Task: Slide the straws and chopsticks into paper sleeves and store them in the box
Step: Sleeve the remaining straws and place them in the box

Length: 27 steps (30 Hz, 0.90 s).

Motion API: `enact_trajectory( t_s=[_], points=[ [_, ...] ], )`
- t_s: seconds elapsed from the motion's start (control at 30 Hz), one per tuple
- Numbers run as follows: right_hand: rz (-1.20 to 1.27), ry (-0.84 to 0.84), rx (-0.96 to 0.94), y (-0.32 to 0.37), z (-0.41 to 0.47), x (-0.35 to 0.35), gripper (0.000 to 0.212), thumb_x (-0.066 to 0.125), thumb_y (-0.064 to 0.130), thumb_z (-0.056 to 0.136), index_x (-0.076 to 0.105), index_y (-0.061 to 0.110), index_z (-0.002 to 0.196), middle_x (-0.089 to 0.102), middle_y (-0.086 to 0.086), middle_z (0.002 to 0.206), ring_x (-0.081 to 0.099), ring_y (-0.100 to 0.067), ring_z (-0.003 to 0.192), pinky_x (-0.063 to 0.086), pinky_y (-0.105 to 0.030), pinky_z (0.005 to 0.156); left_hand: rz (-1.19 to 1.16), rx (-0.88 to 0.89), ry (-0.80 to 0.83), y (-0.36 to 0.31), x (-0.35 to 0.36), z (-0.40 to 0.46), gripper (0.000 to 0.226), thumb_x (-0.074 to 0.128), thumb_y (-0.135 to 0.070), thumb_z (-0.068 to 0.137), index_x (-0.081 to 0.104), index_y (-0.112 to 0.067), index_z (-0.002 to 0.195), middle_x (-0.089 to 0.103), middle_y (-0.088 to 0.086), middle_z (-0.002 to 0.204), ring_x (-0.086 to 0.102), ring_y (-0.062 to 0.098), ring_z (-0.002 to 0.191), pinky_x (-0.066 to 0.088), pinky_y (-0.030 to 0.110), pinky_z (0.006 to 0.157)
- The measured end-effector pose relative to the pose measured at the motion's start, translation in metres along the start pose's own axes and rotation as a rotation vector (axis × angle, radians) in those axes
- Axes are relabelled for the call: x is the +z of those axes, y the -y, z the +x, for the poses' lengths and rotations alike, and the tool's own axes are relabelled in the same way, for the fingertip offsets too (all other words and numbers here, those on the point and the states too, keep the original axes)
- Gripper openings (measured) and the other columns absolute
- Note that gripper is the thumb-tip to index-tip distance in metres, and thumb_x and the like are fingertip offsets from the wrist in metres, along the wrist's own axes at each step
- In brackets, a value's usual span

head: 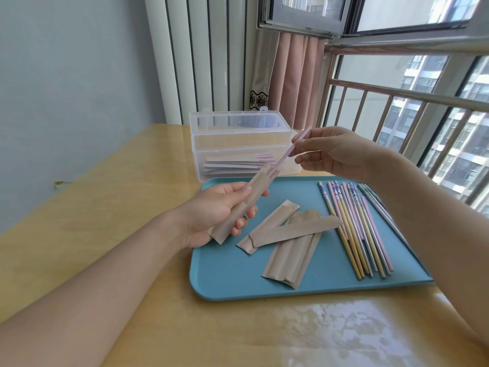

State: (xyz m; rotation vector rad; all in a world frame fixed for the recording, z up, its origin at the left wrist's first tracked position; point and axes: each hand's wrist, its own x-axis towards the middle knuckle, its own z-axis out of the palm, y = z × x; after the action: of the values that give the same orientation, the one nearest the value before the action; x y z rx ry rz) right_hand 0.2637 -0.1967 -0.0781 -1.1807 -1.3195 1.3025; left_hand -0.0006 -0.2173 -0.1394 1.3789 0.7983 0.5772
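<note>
The person's left hand, at about nine o'clock of the blue tray, has thumb and fingers curled round a brown paper sleeve, which tilts upward toward one o'clock with its open mouth uppermost. The right hand, up at about one o'clock from the left, pinches a pink straw between thumb and fingertips near the straw's upper end; the straw slants down toward seven o'clock and its lower end sits inside the mouth of the held sleeve. At twelve o'clock of the tray, just behind its far edge, stands a clear plastic box with its lid raised, and several filled sleeves lie flat in its bottom, pink tips showing at their right ends. On the tray's middle lie loose empty sleeves, some overlapping. Toward three o'clock on the tray lies a row of chopsticks and straws, side by side and touching, running from twelve to six o'clock. The tray rests on a pale wooden table beside a window with metal railings.
</note>
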Motion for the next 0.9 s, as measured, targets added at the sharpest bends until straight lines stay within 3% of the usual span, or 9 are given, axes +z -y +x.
enact_trajectory(
  t_s=[0.23, 0.37, 0.43, 0.57, 0.9],
  points=[
    [-0.116, 0.074, 0.086, -0.0075, 0.001, 0.006, 0.024, 0.061, 0.011, 0.096, 0.065, -0.001, 0.115, 0.074, -0.011, 0.093, 0.07, -0.014, 0.073, 0.059, -0.022, 0.065, 0.049, 0.037, -0.071, 0.0014, 0.0006, 0.0009, 0.037, 0.041, -0.031, 0.107, 0.069, -0.009, 0.118, 0.056, -0.002, 0.069, 0.045, 0.008, 0.052, 0.042, 0.019, 0.048],
    [-0.015, -0.049, 0.003, -0.0045, 0.0026, 0.0061, 0.022, 0.06, 0.021, 0.099, 0.068, 0.002, 0.104, 0.066, -0.008, 0.077, 0.063, -0.013, 0.061, 0.056, -0.02, 0.057, 0.064, 0.04, -0.086, 0.0006, 0.0004, 0.0011, 0.036, 0.042, -0.031, 0.107, 0.07, -0.011, 0.117, 0.057, -0.002, 0.069, 0.046, 0.008, 0.052, 0.043, 0.019, 0.048],
    [-0.014, -0.093, -0.025, -0.0021, 0.0027, 0.0038, 0.019, 0.06, 0.018, 0.099, 0.069, 0.001, 0.099, 0.065, -0.008, 0.074, 0.062, -0.011, 0.059, 0.056, -0.018, 0.056, 0.073, 0.041, -0.087, 0.0008, 0.0004, 0.0008, 0.036, 0.042, -0.032, 0.107, 0.07, -0.012, 0.116, 0.057, -0.002, 0.07, 0.047, 0.008, 0.053, 0.043, 0.019, 0.049],
    [-0.091, -0.051, 0.001, -0.0009, 0.001, 0.0013, 0.018, 0.061, 0.008, 0.095, 0.069, -0.005, 0.104, 0.069, -0.011, 0.08, 0.066, -0.012, 0.063, 0.058, -0.018, 0.06, 0.077, 0.037, -0.082, 0.0009, 0.0001, -0.0003, 0.036, 0.042, -0.032, 0.107, 0.071, -0.012, 0.116, 0.058, -0.002, 0.07, 0.046, 0.009, 0.053, 0.043, 0.02, 0.05],
    [-0.255, 0.071, 0.032, -0.0004, 0.0011, 0.0041, 0.014, 0.065, 0.009, 0.091, 0.072, 0.0, 0.099, 0.072, -0.009, 0.079, 0.068, -0.011, 0.065, 0.057, -0.016, 0.061, 0.094, 0.038, -0.06, 0.0006, -0.0003, 0.0001, 0.035, 0.042, -0.032, 0.107, 0.072, -0.014, 0.114, 0.059, -0.002, 0.072, 0.046, 0.009, 0.055, 0.043, 0.021, 0.053]
  ],
)
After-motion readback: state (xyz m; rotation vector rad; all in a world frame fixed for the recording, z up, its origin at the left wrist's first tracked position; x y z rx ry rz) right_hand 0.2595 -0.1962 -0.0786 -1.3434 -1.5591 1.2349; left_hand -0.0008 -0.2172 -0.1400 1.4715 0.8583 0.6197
